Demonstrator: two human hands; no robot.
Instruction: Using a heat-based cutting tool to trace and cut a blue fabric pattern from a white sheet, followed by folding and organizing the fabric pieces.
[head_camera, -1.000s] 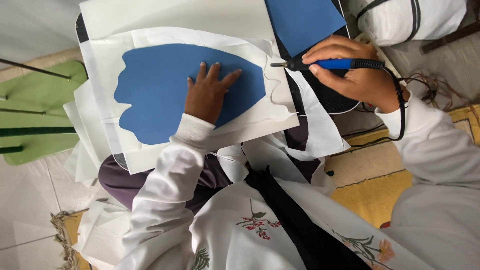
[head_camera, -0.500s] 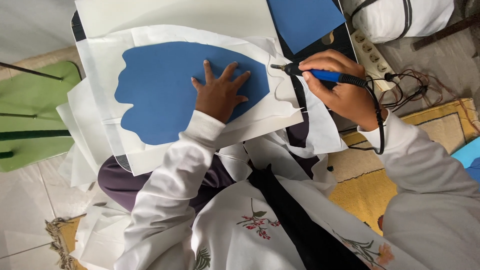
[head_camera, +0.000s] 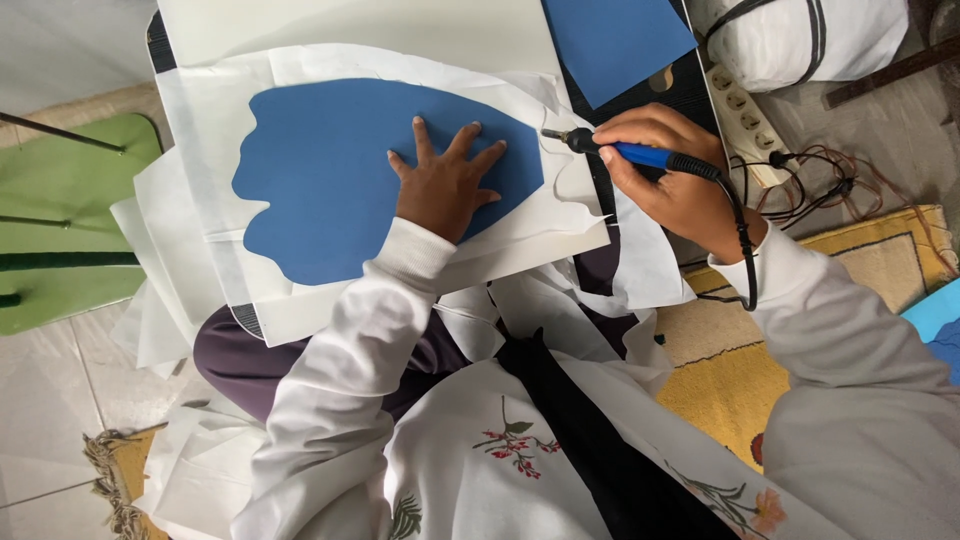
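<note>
Left hand flat on one blue sheet, right hand gripping one pen tool, perhaps heated

Home floor used as a craft workspace. Shown by pale floor tiles, a yellow patterned rug with a fringed edge at near left, a white power strip with tangled cords at far right, a green plastic stool at left, and a lap-held board as worktop.
</note>
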